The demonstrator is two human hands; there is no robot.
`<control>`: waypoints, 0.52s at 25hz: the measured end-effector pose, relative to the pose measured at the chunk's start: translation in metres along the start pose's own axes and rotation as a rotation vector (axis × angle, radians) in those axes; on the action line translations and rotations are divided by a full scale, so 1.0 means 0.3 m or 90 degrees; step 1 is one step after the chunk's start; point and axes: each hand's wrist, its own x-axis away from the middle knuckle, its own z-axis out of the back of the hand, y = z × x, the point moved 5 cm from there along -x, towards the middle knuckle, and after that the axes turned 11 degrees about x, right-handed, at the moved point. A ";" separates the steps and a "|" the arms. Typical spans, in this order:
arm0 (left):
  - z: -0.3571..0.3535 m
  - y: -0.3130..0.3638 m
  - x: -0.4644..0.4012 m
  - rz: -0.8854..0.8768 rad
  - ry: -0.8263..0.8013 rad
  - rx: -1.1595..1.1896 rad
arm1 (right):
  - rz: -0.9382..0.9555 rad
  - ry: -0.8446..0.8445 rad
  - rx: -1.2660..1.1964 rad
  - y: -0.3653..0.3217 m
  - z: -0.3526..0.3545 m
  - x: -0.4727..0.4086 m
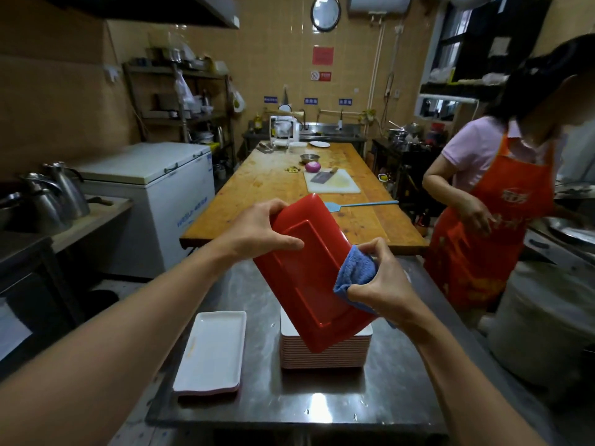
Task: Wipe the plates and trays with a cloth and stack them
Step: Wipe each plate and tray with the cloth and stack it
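One red tray [309, 278] — blue cloth [355, 275] against it

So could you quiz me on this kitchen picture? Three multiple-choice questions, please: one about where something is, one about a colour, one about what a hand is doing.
1. Where does the single white tray lie?
A. On the wooden table
B. On the steel table, left of the stack
C. On the freezer

2. What colour is the cloth?
A. Blue
B. Yellow
C. White

3. What is the left hand doing?
A. Hanging idle
B. Resting flat on the table
C. Gripping the red tray

Answers:
1. B: the white tray sits on the steel table, left of the stack of trays.
2. A: the cloth bunched in the right hand is blue.
3. C: the left hand curls its fingers and thumb round the upper edge of the tilted red tray, underside up.
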 end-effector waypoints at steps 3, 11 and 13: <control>-0.011 -0.009 0.005 0.022 -0.034 0.037 | 0.014 -0.034 0.028 -0.011 0.019 0.002; -0.079 -0.042 0.060 0.073 0.031 0.255 | 0.162 0.088 0.319 -0.130 0.001 -0.025; -0.102 -0.034 0.075 0.080 0.031 0.296 | 0.212 0.150 0.419 -0.184 -0.029 -0.047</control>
